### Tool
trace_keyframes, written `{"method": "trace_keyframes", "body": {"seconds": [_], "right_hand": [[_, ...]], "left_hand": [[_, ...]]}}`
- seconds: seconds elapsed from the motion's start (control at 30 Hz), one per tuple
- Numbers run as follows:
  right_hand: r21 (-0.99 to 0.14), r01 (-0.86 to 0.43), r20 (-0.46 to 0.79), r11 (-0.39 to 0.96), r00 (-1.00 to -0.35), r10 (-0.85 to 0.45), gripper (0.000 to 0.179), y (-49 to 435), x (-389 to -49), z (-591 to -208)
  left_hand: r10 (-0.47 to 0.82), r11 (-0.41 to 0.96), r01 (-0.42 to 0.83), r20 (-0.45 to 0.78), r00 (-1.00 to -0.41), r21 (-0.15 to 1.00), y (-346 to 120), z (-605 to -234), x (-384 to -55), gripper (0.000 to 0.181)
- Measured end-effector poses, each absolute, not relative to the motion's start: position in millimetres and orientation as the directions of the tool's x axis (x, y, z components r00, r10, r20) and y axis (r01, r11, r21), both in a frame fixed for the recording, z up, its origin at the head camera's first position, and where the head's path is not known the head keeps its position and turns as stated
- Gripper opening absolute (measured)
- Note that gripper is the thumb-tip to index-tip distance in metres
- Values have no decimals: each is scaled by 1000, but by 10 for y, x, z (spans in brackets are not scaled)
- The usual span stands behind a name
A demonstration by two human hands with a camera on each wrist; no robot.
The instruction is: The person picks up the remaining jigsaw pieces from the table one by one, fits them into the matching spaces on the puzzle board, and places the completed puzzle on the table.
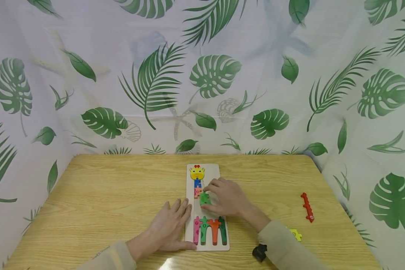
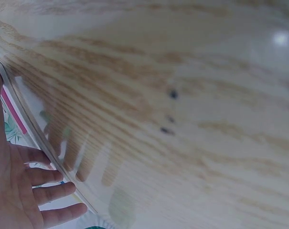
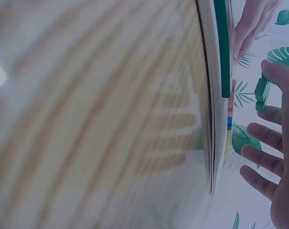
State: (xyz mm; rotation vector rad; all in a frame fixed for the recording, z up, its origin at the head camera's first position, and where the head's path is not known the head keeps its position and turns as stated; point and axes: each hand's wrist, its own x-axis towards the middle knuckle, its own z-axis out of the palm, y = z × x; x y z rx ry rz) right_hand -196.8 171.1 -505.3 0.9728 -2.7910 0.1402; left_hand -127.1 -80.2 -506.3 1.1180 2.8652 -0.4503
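Observation:
A white giraffe puzzle board [image 1: 212, 171] lies lengthwise on the table. At its far end sit the yellow giraffe head [image 1: 197, 173], a blue piece [image 1: 197, 183] and a pinkish piece [image 1: 197, 192]. Leg pieces in pink, green, orange [image 1: 215, 231] and dark green fill the near end. My right hand [image 1: 230, 197] pinches a green puzzle piece [image 1: 204, 200] between thumb and index finger, over the board's middle. The right wrist view shows this green piece [image 3: 262, 93] raised above the board. With fingers extended, my left hand [image 1: 168, 228] rests along the board's left edge.
A red piece [image 1: 308, 207] with a small eye lies toward the table's right side. Nearer, a yellow piece [image 1: 296, 234] is partly covered by the right sleeve. A black object [image 1: 260, 253] shows beneath that forearm. Leaf-printed cloth [image 1: 202, 123] surrounds the wooden table [image 1: 121, 187].

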Motion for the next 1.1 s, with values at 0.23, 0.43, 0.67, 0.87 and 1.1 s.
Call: {"method": "trace_keyframes", "body": {"seconds": [0.23,0.43,0.67,0.87,1.1], "right_hand": [[-37,-627,183,778,-770,-611,50,1657,-1974,-5067],[-26,-618,164,786,-778,-606,52,1612,-1973,-5080],[-1,-636,161,772,-762,-628,53,1553,-1942,-5050],[6,-628,154,778,-768,-621,52,1525,-1923,-5041],[-21,-619,110,785,-782,-613,54,1522,-1940,-5083]], "left_hand": [[661,695,668,-130,-739,-266,-806,-5075,-1270,121],[660,695,667,-130,-740,-270,-807,-5076,-1268,121],[666,691,667,-114,-737,-277,-814,-5079,-1260,121],[668,693,669,-109,-736,-269,-815,-5082,-1259,121],[662,695,668,-125,-739,-266,-806,-5080,-1263,121]]}}
